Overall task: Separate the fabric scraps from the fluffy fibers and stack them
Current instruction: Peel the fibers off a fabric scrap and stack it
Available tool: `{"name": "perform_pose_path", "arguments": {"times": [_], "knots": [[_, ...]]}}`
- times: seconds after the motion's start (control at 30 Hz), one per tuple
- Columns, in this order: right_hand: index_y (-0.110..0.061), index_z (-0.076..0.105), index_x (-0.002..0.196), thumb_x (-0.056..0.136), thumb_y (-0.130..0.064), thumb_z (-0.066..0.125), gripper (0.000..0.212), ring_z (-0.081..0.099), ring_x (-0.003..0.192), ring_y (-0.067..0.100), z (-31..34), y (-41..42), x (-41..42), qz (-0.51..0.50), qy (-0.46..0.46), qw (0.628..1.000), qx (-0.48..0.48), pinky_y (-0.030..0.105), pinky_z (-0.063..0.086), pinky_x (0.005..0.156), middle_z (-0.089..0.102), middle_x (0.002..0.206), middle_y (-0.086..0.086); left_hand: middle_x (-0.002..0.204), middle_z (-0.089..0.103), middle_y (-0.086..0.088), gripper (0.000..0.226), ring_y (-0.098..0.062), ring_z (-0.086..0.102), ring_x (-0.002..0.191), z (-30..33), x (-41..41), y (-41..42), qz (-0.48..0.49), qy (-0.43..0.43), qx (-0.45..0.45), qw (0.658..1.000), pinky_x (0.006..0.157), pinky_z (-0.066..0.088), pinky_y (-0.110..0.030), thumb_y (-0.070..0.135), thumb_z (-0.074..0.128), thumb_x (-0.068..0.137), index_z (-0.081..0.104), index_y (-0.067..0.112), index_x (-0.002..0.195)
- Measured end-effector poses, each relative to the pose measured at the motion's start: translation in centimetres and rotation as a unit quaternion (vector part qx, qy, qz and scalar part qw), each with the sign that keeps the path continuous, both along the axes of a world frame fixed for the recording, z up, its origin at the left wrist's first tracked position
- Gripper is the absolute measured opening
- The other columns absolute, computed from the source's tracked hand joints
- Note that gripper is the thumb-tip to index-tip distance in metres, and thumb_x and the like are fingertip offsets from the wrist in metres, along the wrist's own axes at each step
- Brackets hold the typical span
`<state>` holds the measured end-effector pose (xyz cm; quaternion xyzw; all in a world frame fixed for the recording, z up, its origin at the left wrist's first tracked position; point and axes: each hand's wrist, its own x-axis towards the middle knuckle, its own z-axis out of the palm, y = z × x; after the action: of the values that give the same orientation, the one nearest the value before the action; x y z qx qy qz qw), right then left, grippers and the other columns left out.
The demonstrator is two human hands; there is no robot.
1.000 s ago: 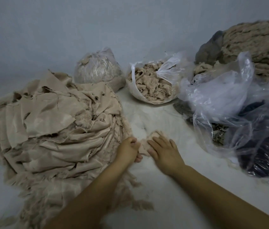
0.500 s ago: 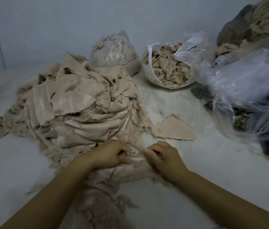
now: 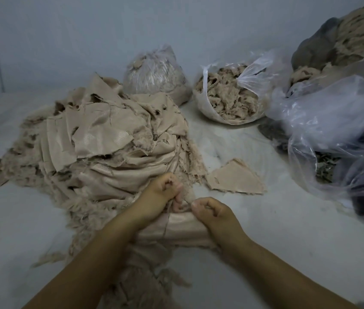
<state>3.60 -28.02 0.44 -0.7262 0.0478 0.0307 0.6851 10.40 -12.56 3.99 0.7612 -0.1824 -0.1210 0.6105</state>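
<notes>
- Half a second before, both hands had been low on the near edge of the heap of fabric scraps [image 3: 109, 148]; at this moment they had drawn a fresh strip [image 3: 176, 228] up and out toward the person, stretched between them.
- The left hand [image 3: 161, 192] was clenched on the strip's upper edge, fingers curled over and a fold pinched under them.
- The right hand [image 3: 212, 210] gripped the strip's right end, thumb and fingers closed on the cloth just beside the left.
- A second before, the hands had been pressing down a small triangular scrap [image 3: 234, 179]; it lay flat and released on the pale surface [image 3: 266, 230], just right of the heap and apart from both hands.
- That suggested one piece had been set down as the start of a stack and the next was in hand.
- The fluffy fibers [image 3: 82, 210] fringed the heap's near edge and hung below the strip; more filled an open plastic bag [image 3: 225, 97] further back, beside a tied bag [image 3: 154, 74].
- Large clear bags [image 3: 333, 121] crowded the right side.
- Most of the heap looked unsorted, so the task seemed early.
</notes>
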Motion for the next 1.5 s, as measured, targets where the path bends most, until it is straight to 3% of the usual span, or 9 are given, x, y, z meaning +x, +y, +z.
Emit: {"name": "perform_pose_path", "arguments": {"times": [0.13, 0.33, 0.5, 0.6, 0.77, 0.93, 1.13, 1.33, 1.5], "knots": [[-0.011, 0.066, 0.077, 0.094, -0.016, 0.057, 0.02, 0.057, 0.06, 0.0, 0.2, -0.4, 0.1, -0.078, -0.019, 0.996, 0.031, 0.011, 0.043, 0.055, 0.065, 0.065, -0.009, 0.071, 0.053, 0.008, 0.022, -0.007, 0.051, 0.069, -1.5, 0.3, 0.1, 0.003, -0.14, 0.27, 0.953, 0.065, 0.035, -0.028, 0.023, 0.044, 0.099, 0.042, 0.02, 0.077], [-0.026, 0.065, 0.096, 0.07, -0.049, 0.076, 0.037, 0.066, 0.08, 0.011, 0.0, -0.7, -0.3, 0.009, 0.058, 0.997, -0.047, 0.023, 0.052, 0.064, 0.069, 0.092, -0.005, 0.078, 0.053, 0.004, 0.016, 0.0, 0.048, 0.072, -2.4, 0.3, 0.2, 0.041, -0.146, 0.203, 0.967, 0.064, 0.036, -0.014, 0.027, 0.045, 0.098, 0.047, 0.015, 0.086], [-0.006, 0.059, 0.068, 0.087, -0.015, 0.067, 0.023, 0.046, 0.061, 0.018, 0.0, -0.6, 0.0, -0.053, 0.02, 0.997, 0.059, 0.027, 0.036, 0.056, 0.051, 0.062, 0.007, 0.078, 0.051, 0.016, 0.01, 0.008, 0.048, 0.074, -2.9, 0.8, 0.5, 0.044, -0.164, 0.253, 0.952, 0.065, 0.036, -0.01, 0.022, 0.045, 0.098, 0.044, 0.024, 0.089], [-0.007, 0.067, 0.076, 0.09, -0.014, 0.064, 0.016, 0.055, 0.068, 0.024, 0.0, -1.8, -0.3, -0.1, 0.027, 0.989, 0.104, 0.034, 0.042, 0.065, 0.063, 0.07, 0.015, 0.081, 0.055, 0.008, 0.012, -0.01, 0.056, 0.084, -3.5, 1.5, 2.4, 0.102, -0.146, 0.302, 0.936, 0.078, 0.044, -0.031, 0.022, 0.045, 0.099, 0.045, 0.018, 0.088], [-0.011, 0.068, 0.099, 0.09, -0.015, 0.063, 0.011, 0.069, 0.064, 0.015, 0.7, -1.6, -0.4, -0.09, 0.011, 0.985, 0.149, 0.021, 0.05, 0.05, 0.074, 0.078, 0.004, 0.081, 0.064, 0.018, 0.016, 0.003, 0.058, 0.077, -1.9, -0.1, 0.1, -0.006, -0.118, 0.203, 0.972, 0.069, 0.044, -0.014, 0.038, 0.048, 0.096, 0.059, 0.037, 0.084], [-0.009, 0.058, 0.092, 0.095, -0.019, 0.056, 0.011, 0.035, 0.031, 0.01, 0.3, -3.3, -0.2, -0.239, 0.007, 0.959, 0.154, 0.015, 0.025, 0.029, 0.046, 0.049, 0.0, 0.059, 0.057, 0.025, 0.048, 0.008, 0.052, 0.059, -2.7, -1.6, 0.0, -0.067, -0.092, 0.199, 0.973, 0.061, 0.037, -0.011, 0.015, 0.061, 0.091, 0.059, 0.046, 0.055], [-0.008, 0.056, 0.098, 0.09, -0.015, 0.063, 0.013, 0.062, 0.07, 0.029, 0.2, -2.2, -0.5, -0.186, 0.003, 0.966, 0.178, 0.046, 0.053, 0.066, 0.067, 0.081, 0.015, 0.076, 0.07, -0.007, 0.049, -0.012, 0.062, 0.067, -0.9, -2.3, -2.1, -0.025, 0.106, 0.084, 0.99, 0.065, 0.051, -0.028, 0.057, 0.054, 0.081, 0.071, 0.011, 0.078], [-0.005, 0.06, 0.096, 0.074, -0.034, 0.075, 0.04, 0.07, 0.082, 0.037, 1.1, -1.9, -1.3, -0.092, 0.012, 0.98, 0.175, 0.049, 0.056, 0.073, 0.072, 0.09, 0.018, 0.064, 0.064, -0.008, 0.019, -0.016, 0.058, 0.051, -1.2, -3.0, -4.1, 0.066, 0.162, -0.063, 0.983, 0.043, 0.042, -0.021, 0.017, 0.052, 0.097, 0.061, 0.007, 0.084], [-0.006, 0.068, 0.106, 0.086, -0.015, 0.068, 0.022, 0.071, 0.088, 0.031, 1.3, -2.3, -0.5, -0.068, 0.039, 0.983, 0.166, 0.046, 0.058, 0.077, 0.074, 0.095, 0.014, 0.094, 0.067, -0.023, 0.023, -0.032, 0.063, 0.089, -1.4, -2.9, -4.7, 0.091, 0.131, -0.062, 0.985, 0.081, 0.051, -0.044, 0.016, 0.045, 0.1, 0.058, -0.003, 0.096]]}}
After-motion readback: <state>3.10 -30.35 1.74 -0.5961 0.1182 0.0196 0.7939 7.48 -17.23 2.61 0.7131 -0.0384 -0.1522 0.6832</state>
